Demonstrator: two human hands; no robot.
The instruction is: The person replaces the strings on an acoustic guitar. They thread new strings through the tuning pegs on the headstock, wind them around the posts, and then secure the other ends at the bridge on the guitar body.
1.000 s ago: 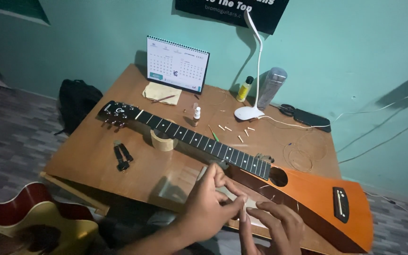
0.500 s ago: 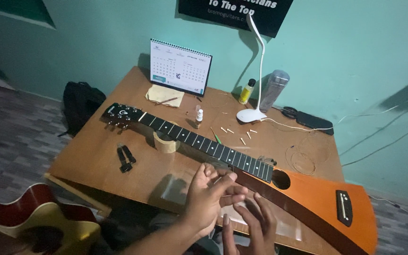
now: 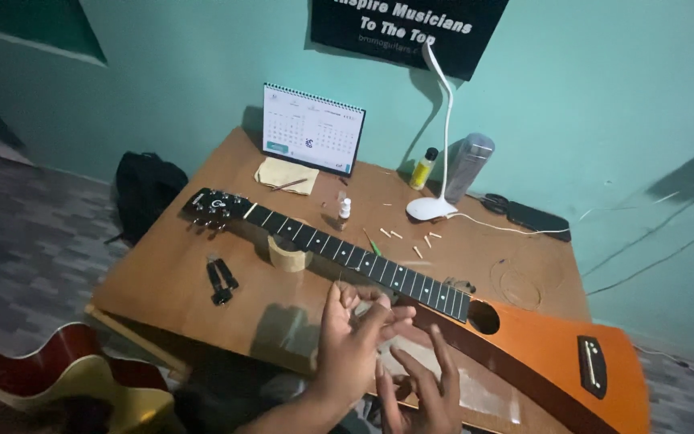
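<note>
Across my view sit a desk calendar (image 3: 312, 130), a white gooseneck lamp (image 3: 434, 205), a small yellow bottle (image 3: 422, 169), a grey tumbler (image 3: 469, 167) and black pliers (image 3: 221, 281) on the wooden table (image 3: 170, 273) — a black backpack (image 3: 148, 191) and a red-and-yellow guitar (image 3: 74, 386) on the floor.

Two bare hands at the near edge, left hand (image 3: 353, 341) and right hand (image 3: 423, 394), each with four slim fingers and a thumb showing. No rings, no gloves, no watch or band (as far as the dim light allows). Bare left forearm running to the near edge, no sleeve visible.
</note>
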